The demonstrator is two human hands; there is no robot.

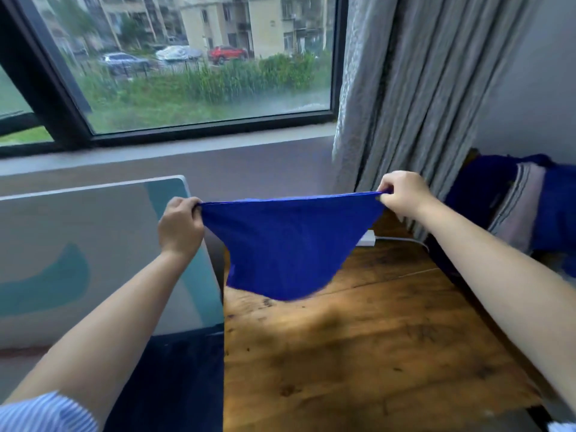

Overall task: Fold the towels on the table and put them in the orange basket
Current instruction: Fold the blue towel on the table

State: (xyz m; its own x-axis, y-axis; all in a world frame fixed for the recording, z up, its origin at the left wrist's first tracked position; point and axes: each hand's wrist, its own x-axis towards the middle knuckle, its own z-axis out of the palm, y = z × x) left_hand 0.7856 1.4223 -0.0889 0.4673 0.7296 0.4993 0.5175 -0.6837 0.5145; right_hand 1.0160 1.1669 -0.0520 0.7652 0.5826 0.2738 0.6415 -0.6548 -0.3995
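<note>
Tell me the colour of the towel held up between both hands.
Solid deep blue towel, seen in the head view.

Left hand (180,227) and right hand (402,193) pinch a blue towel's (285,247) top corners, stretching it above the wooden table's (358,353) far left corner.

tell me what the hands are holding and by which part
A blue towel, held up above the wooden table: the left hand pinches one top corner, the right hand the other.
</note>
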